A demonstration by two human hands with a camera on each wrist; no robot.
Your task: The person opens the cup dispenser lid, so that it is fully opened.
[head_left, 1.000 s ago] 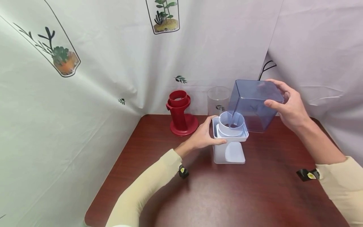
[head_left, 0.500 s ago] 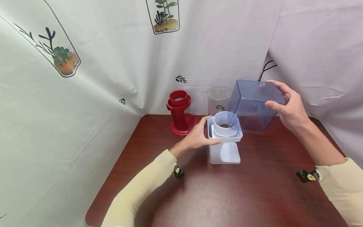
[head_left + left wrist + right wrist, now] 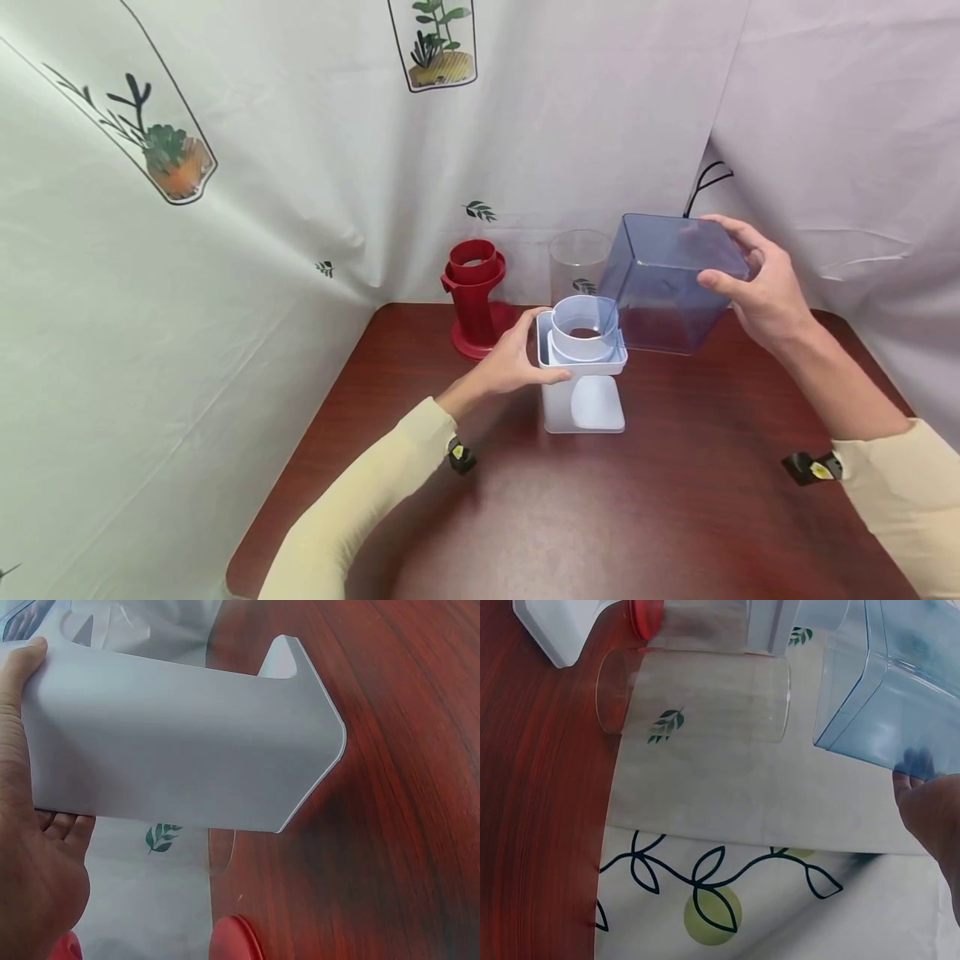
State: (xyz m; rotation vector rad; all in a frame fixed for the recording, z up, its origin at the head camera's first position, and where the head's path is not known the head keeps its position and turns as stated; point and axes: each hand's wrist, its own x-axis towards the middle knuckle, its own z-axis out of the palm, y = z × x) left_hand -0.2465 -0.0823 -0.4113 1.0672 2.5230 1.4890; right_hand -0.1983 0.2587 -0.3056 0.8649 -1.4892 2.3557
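Note:
My left hand [image 3: 513,358] grips the top of a white plastic stand [image 3: 557,404], thumb on the near side. This upright stand has a square tray-like top with a round collar and a flat foot at the tabletop; its smooth back [image 3: 172,742] fills much of the left wrist view. My right hand [image 3: 768,287] holds a see-through blue square container [image 3: 667,292], thumb on one side and fingers on the other. The container hangs tilted, raised to the right of the stand, and overlaps the collar's right edge in the head view.
A red stand [image 3: 471,312] with a ring-shaped top and round base stands at the back of the brown table [image 3: 570,517]. To its right is a clear cylinder [image 3: 573,267], behind the white stand. A white patterned curtain [image 3: 300,167] hangs along the back and left.
My left hand and the white stand have moved left, opening more distance from the blue container and covering more of the red stand's base. The right hand and container have barely shifted.

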